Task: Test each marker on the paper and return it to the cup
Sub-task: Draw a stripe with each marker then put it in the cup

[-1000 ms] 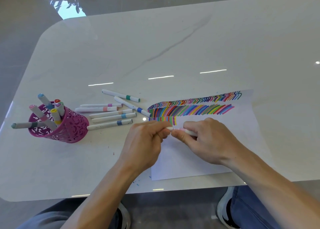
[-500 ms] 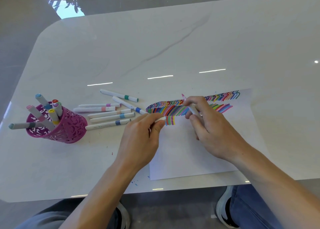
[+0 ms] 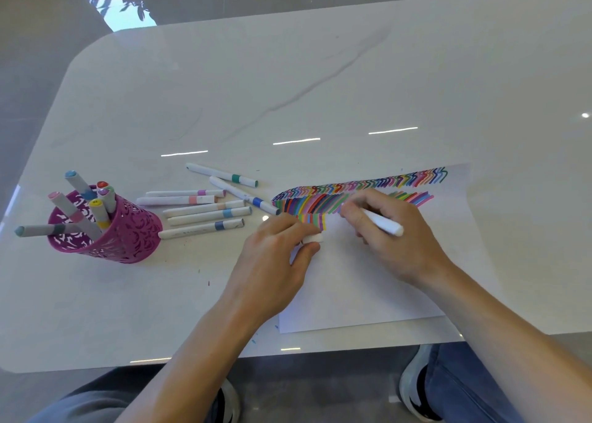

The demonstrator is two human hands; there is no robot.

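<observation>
A white sheet of paper (image 3: 368, 294) lies on the table, its upper part filled with rows of coloured strokes. My right hand (image 3: 394, 240) grips a white marker (image 3: 382, 223) with its tip down near the strokes on the paper. My left hand (image 3: 275, 262) pinches the marker's white cap (image 3: 313, 238) at the paper's left edge. A magenta lattice cup (image 3: 128, 233) stands at the left with several markers in it. Several capped white markers (image 3: 205, 213) lie on the table between the cup and the paper.
The glossy white table (image 3: 288, 86) stretches far beyond the paper. Its front edge runs just below my forearms, with my knees and shoes underneath. Small ink specks dot the tabletop near the paper's lower left corner.
My hands pulled the cap off the marker. The right hand swung the marker around and brought its tip down to the paper, while the left hand stayed put with the cap.
</observation>
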